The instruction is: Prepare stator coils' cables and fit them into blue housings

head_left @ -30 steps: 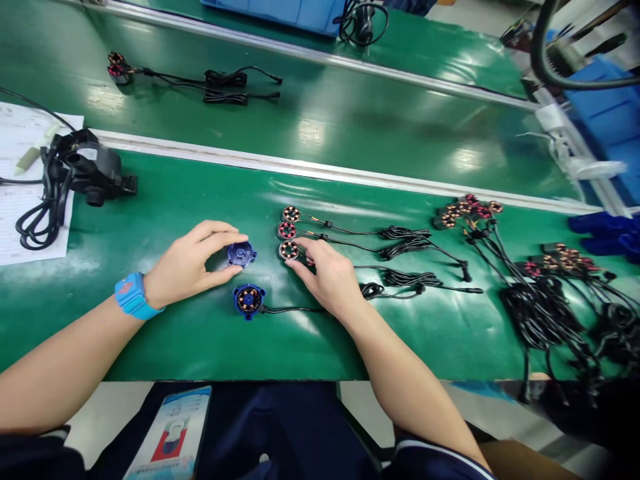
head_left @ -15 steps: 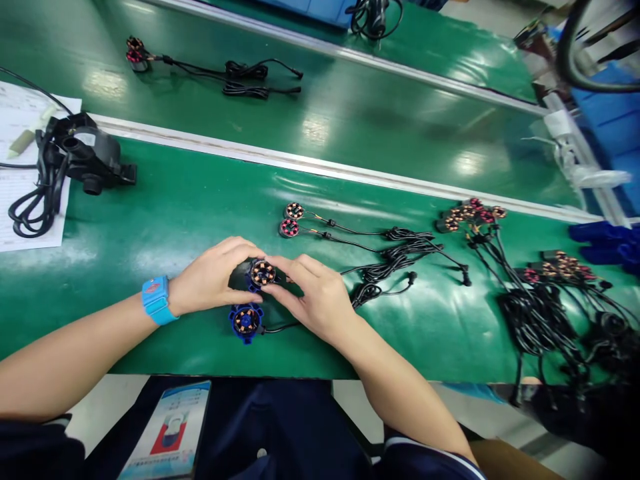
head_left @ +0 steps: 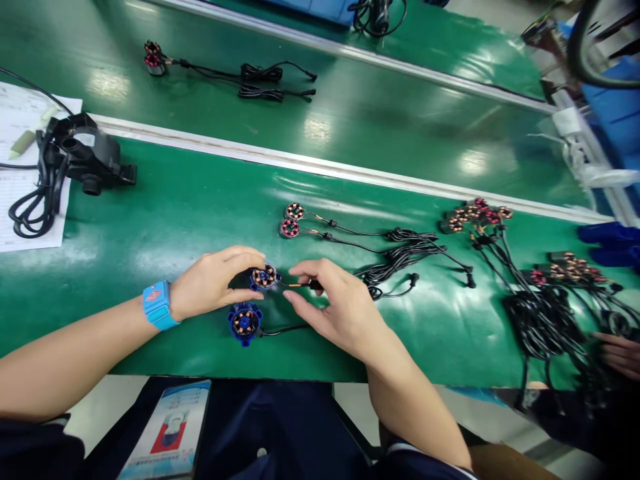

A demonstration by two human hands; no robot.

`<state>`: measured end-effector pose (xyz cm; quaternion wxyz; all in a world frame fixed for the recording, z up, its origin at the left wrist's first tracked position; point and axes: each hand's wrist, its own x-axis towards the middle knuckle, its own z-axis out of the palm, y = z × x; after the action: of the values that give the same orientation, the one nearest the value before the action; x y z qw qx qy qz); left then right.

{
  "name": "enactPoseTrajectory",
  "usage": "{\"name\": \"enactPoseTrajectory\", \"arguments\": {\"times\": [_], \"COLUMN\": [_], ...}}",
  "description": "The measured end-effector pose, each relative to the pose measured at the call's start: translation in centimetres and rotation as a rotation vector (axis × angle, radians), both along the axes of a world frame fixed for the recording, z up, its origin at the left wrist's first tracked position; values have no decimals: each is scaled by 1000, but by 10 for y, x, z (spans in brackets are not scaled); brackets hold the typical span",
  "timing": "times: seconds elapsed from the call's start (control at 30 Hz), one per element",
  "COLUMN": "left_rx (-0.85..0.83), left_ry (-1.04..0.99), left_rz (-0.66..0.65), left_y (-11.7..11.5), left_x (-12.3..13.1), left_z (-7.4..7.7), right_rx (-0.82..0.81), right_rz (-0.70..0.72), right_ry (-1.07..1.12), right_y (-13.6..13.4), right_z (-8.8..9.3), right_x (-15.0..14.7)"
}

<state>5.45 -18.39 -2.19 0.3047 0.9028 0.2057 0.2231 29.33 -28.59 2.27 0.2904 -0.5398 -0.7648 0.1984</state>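
My left hand (head_left: 210, 280) is curled round a blue plastic housing (head_left: 256, 280), with thumb and forefinger at its sides. A ring-shaped stator with copper coils (head_left: 265, 275) sits in this housing. From the stator, thin orange wires run right to a black cable (head_left: 315, 285). My right hand (head_left: 337, 303) is around that cable's end, its thumb and forefinger spread apart on either side of the wires. Just below lies a second blue housing (head_left: 245, 323) with a coil stator in it, its black cable passing under my right hand.
Two loose stators (head_left: 289, 229) with bundled cables lie beyond my hands. Piles of stators (head_left: 480, 215) and cables are at right, near another person's hand (head_left: 620, 353). A black pump (head_left: 100, 157) stands at left on paper. Two cabled stators (head_left: 154, 59) ride the belt behind the rail.
My right hand has moved right, off the stator to its wires, with the fingers opened. The stators on the belt have shifted right. Another person's hand has appeared at the right edge.
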Motion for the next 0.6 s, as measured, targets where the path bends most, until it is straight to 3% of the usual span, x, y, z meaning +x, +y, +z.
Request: {"name": "enactPoseTrajectory", "arguments": {"times": [0.07,0.27,0.43,0.6], "left_rx": [43,214,364,307], "left_ry": [7,74,35,127], "left_rz": [-13,-23,14,4], "left_y": [1,0,-8,-10], "left_x": [1,1,1,2], "left_z": [1,6,11,6], "right_rx": [51,-64,-5,101], "right_rz": [30,66,63,26], "right_ry": [61,-44,-55,-120], "right_y": [-1,3,4,5], "right_z": [0,-2,-4,-15], "right_x": [-5,-7,-9,-15]}}
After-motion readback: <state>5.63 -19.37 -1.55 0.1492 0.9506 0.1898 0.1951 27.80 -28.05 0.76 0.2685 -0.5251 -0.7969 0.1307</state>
